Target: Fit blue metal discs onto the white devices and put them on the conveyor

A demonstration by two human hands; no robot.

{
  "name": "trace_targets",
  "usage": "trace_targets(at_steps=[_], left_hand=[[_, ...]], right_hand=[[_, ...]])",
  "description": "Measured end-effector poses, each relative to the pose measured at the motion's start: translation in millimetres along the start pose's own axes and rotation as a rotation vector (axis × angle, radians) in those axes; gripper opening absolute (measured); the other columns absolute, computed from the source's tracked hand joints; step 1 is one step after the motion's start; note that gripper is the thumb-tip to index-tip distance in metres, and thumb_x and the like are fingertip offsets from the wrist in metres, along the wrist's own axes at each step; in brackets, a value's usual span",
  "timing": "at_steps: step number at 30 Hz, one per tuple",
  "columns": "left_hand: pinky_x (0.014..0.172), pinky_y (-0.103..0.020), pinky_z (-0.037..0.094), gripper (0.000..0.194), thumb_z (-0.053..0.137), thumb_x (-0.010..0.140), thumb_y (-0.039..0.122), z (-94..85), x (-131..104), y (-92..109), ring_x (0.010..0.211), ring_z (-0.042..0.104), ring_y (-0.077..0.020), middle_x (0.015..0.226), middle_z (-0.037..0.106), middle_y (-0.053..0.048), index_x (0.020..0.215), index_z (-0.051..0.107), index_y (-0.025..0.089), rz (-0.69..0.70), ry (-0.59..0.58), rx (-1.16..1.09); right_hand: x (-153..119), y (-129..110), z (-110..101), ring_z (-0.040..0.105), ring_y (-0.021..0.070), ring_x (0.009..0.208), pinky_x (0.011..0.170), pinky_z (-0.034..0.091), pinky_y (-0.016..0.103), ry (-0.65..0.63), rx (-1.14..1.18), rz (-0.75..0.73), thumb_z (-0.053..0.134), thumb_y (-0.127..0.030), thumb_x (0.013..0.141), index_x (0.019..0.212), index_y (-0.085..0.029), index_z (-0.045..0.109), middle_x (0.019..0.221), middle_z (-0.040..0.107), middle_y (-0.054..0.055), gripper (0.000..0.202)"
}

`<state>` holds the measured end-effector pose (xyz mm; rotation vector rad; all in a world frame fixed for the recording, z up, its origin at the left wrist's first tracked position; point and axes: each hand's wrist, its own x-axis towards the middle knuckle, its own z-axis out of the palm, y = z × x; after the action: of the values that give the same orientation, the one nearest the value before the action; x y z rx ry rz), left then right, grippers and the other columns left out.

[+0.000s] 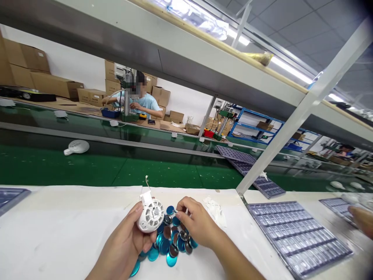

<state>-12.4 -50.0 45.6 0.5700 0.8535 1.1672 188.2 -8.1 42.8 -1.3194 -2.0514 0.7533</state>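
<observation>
In my left hand (128, 237) is a small white round fan housing (151, 216) with a slotted grille. A thin wire with a small plug sticks up from its neck. My right hand (196, 221) is closed in a pinch just right of the housing, over the edge of a heap of discs. Something small and pale shows at its fingertips, too small to name. The heap of shiny blue and silver round discs (164, 246) lies on the white table covering (58, 233), below and between my hands.
Beyond the table runs a green conveyor belt (99, 167) with a white fan part (77, 147) on it. Clear-celled trays (303, 237) lie right, beside a slanted white post (276, 144). Another person's hand (363, 221) reaches in far right. A co-worker (148, 103) sits across.
</observation>
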Motion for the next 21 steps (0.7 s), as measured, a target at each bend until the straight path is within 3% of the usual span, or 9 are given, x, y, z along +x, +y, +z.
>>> trace_targets(at_steps=[3,7,16,21], left_hand=[[0.046,-0.023,0.042,0.035,0.056,0.09,0.053,1.1,1.1,0.0,0.055,0.048,-0.0146,0.068,0.059,0.002,0.112,0.058,0.026,0.055,-0.029,0.055],[0.048,-0.023,0.042,0.043,0.058,0.088,0.054,2.2,0.1,-2.8,0.057,0.05,-0.0149,0.07,0.059,0.002,0.121,0.055,0.027,0.071,-0.03,0.127],[0.064,-0.028,0.046,0.065,0.055,0.088,0.06,0.2,-6.6,-16.9,0.062,0.053,-0.0185,0.067,0.063,0.001,0.141,0.045,0.023,0.022,0.011,0.273],[0.062,-0.028,0.045,0.068,0.057,0.087,0.058,1.7,-9.2,-15.4,0.064,0.053,-0.0193,0.069,0.063,0.0,0.143,0.042,0.021,0.033,-0.016,0.246]], right_hand=[[-15.2,-13.4,-5.8,0.053,0.0141,0.066,0.061,0.04,0.025,-0.029,0.243,-0.01,0.051,-0.02,0.094,0.088,-0.023,0.052,0.075,0.06,-0.002,0.007],[-31.6,-22.9,5.2,0.052,0.012,0.057,0.054,0.04,0.022,-0.029,0.515,-0.062,0.053,-0.027,0.095,0.095,-0.022,0.055,0.067,0.059,-0.003,0.005],[-33.2,-30.4,21.3,0.065,0.0122,0.065,0.062,0.048,0.021,0.163,0.317,-0.236,0.056,-0.018,0.092,0.098,-0.024,0.068,0.08,0.072,0.0,0.015],[-34.1,-29.3,22.0,0.064,0.0147,0.065,0.062,0.049,0.024,0.214,0.232,-0.2,0.057,-0.021,0.092,0.096,-0.024,0.07,0.078,0.072,0.001,0.014]])
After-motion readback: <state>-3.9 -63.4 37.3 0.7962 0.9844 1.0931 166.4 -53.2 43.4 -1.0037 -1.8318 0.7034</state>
